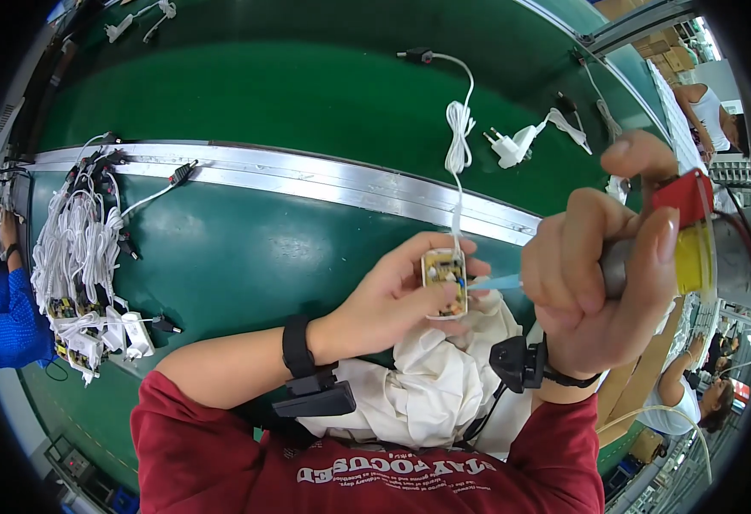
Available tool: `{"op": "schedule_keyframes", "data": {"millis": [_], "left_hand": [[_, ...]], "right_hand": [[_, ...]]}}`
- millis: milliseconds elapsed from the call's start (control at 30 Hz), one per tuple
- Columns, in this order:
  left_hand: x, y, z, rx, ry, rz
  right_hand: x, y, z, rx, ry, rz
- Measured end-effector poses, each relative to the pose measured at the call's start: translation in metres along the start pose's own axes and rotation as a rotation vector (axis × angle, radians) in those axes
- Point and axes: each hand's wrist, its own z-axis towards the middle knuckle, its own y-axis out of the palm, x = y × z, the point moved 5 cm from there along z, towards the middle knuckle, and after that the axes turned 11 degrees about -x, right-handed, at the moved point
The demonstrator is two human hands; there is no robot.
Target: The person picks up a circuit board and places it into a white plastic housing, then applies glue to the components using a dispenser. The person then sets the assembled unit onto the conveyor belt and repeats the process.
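Note:
My left hand (384, 295) is closed around a small open power adapter (444, 267). Its white case shows a yellowish circuit board with small parts, and the thumb presses on the board's lower end. A white cord (458, 206) runs from the adapter's far end over the metal rail. In my right hand (594, 274) is a dispensing tool (692, 248) with red and yellow parts; the fingers wrap its greyish body. Its pale blue tapered nozzle (500, 283) points left, the tip at the board's right edge. Whether the tip touches the board I cannot tell.
Many white-corded adapters lie heaped (84, 248) on the left of the green bench. Beyond the metal rail (307, 182), a green belt carries a white plug adapter (512, 146) and more cords. White cloth (444, 368) lies before me. Other people sit left and right.

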Motion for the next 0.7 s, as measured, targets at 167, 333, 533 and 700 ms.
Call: {"op": "schedule_keyframes", "data": {"millis": [167,333,533,700], "left_hand": [[0.0076,-0.0056,0.0009,0.007,0.083,-0.107],[0.0096,-0.0039,0.0000,-0.009,0.086,-0.119],[0.0107,-0.0053,0.0000,-0.013,0.094,-0.116],[0.0095,-0.0045,0.0024,-0.017,0.066,-0.152]], "right_hand": [[0.0035,0.0046,-0.0022,-0.077,-0.020,0.102],[0.0051,0.0093,-0.0014,-0.105,-0.017,0.194],[0.0068,0.0066,0.0007,-0.128,-0.074,0.224],[-0.0007,0.0093,0.0012,0.001,0.077,0.044]]}}
